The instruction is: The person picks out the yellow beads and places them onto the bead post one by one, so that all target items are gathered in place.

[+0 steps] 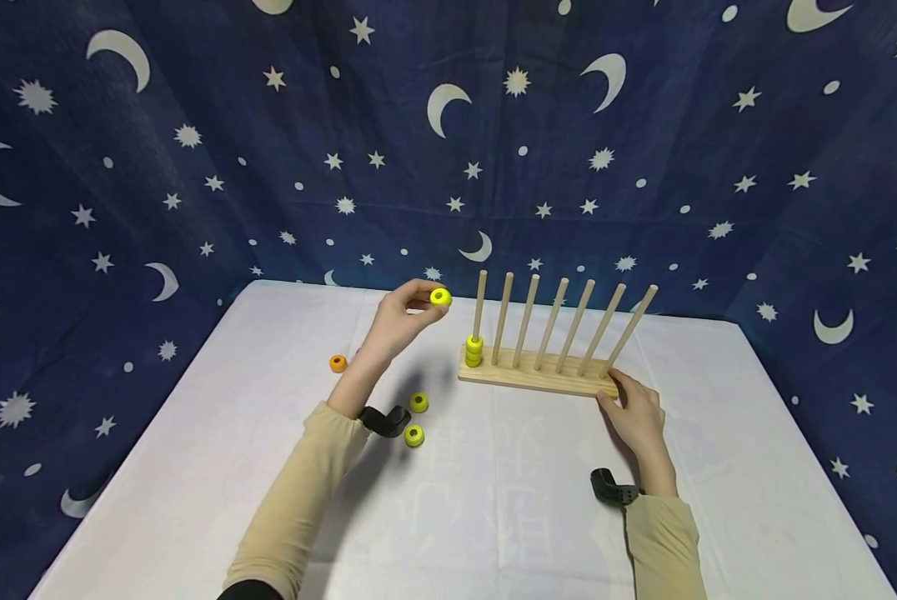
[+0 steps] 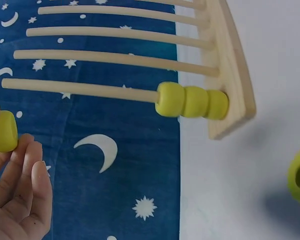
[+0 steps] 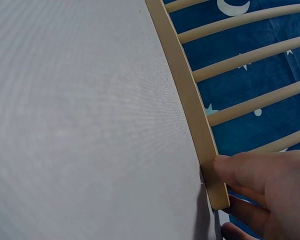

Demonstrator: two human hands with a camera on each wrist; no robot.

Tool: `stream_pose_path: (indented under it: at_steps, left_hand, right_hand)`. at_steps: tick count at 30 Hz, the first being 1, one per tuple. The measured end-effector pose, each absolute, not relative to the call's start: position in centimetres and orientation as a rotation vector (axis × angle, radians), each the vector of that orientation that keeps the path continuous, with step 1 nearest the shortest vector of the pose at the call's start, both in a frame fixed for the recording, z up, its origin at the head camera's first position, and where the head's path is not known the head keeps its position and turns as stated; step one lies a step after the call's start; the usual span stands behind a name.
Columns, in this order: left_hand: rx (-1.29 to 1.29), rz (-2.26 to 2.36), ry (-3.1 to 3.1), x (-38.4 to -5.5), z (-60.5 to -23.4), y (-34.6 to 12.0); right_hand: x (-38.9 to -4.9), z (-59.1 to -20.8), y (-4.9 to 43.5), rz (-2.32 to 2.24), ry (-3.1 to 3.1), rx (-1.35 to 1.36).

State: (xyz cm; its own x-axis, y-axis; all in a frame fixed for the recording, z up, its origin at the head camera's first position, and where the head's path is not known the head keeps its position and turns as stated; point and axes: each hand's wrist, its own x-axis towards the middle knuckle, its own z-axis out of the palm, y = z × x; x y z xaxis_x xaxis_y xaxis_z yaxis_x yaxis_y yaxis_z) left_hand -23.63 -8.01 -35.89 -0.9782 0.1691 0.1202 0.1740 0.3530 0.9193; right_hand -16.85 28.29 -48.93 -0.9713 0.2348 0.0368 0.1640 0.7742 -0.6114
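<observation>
My left hand (image 1: 403, 321) pinches a yellow bead (image 1: 440, 297) between thumb and fingertips, raised over the table just left of the leftmost peg (image 1: 481, 304). Three yellow beads (image 2: 184, 101) are stacked at the foot of that peg in the left wrist view. The wooden base (image 1: 531, 378) carries a row of several upright pegs; the others hold no beads. At the base's right end my right hand (image 1: 638, 414) grips the edge, its thumb (image 3: 235, 167) laid on the wood in the right wrist view.
Two yellow beads (image 1: 418, 402) lie on the white tabletop (image 1: 493, 517) below the left forearm. An orange bead (image 1: 338, 363) lies left of the left wrist, with another small thing partly hidden beside it. A dark blue cloth (image 1: 388, 125) with moons and stars hangs behind.
</observation>
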Motion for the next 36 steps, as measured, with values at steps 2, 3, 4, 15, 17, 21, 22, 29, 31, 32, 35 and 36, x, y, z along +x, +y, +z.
stream_pose_path:
  at_steps: [2,3,4,15,17,21,22,29,31,32,35,36]
  left_hand:
    - [-0.335,-1.768,-2.564,-23.6,-35.7,-7.7]
    - [-0.34,-1.775,-2.556,-23.6,-35.6,-7.5]
    - [-0.348,-1.778,-2.548,-23.7,-35.5,-7.4]
    - [-0.398,-1.827,-2.445,-24.0,-34.4,-6.0]
    - [-0.402,-1.835,-2.432,-24.0,-34.2,-5.8]
    - [-0.405,-1.851,-2.411,-24.1,-33.9,-5.5]
    - [-0.404,-1.856,-2.407,-24.1,-33.8,-5.4]
    - [-0.393,-1.901,-2.371,-24.2,-33.3,-4.7]
    - [-0.395,-1.907,-2.368,-24.3,-33.2,-4.5]
    - [-0.397,-1.911,-2.367,-24.3,-33.1,-4.4]
    - [-0.404,-1.928,-2.358,-24.5,-33.0,-4.1]
    - [-0.405,-1.937,-2.354,-24.6,-33.0,-4.0]
  right_hand:
    - [-16.9,-49.1,28.2,0.963,-2.827,-0.314]
    - [-16.9,-49.1,28.2,0.968,-2.816,-0.313]
    - [-16.8,-49.1,28.1,0.969,-2.81,-0.314]
    - [-16.6,-48.5,28.2,0.987,-2.874,-0.361]
    - [-16.6,-48.4,28.1,0.993,-2.875,-0.36]
    - [-16.5,-48.5,28.1,0.996,-2.876,-0.352]
    - [-16.5,-48.5,28.1,0.995,-2.873,-0.35]
    - [-16.5,-48.6,28.1,0.983,-2.869,-0.345]
    - [-16.5,-48.7,28.1,0.979,-2.871,-0.345]
    - [-16.5,-48.7,28.1,0.978,-2.871,-0.345]
    - [-16.5,-48.7,28.1,0.975,-2.876,-0.346]
    - [-16.5,-48.7,28.1,0.972,-2.876,-0.348]
